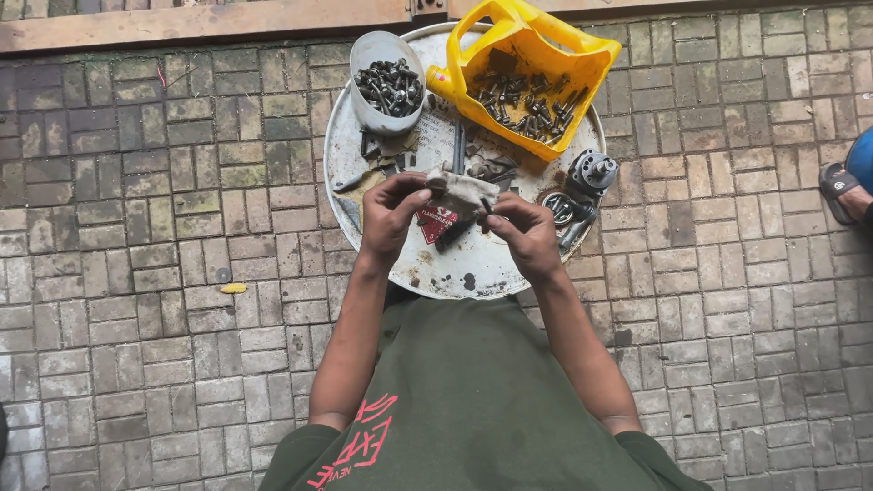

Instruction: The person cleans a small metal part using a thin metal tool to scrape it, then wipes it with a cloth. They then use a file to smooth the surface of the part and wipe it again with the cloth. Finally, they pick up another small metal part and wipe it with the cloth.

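My left hand point(389, 216) and my right hand point(526, 235) are raised together over a round white metal lid point(455, 268) lying on the brick paving. Both hands grip a dirty grey rag point(462, 191) stretched between them, and the right fingers pinch its end. Whether a small part is wrapped inside the rag is hidden. Under the hands a red diamond-shaped label point(435, 223) shows on the lid.
On the lid's far side stand a grey cut-off container of dark bolts point(388, 84) and a cut-open yellow jug point(536, 68) holding more bolts. A dark metal engine part point(587, 182) lies at the lid's right edge. Someone's sandalled foot point(841, 191) shows at the far right.
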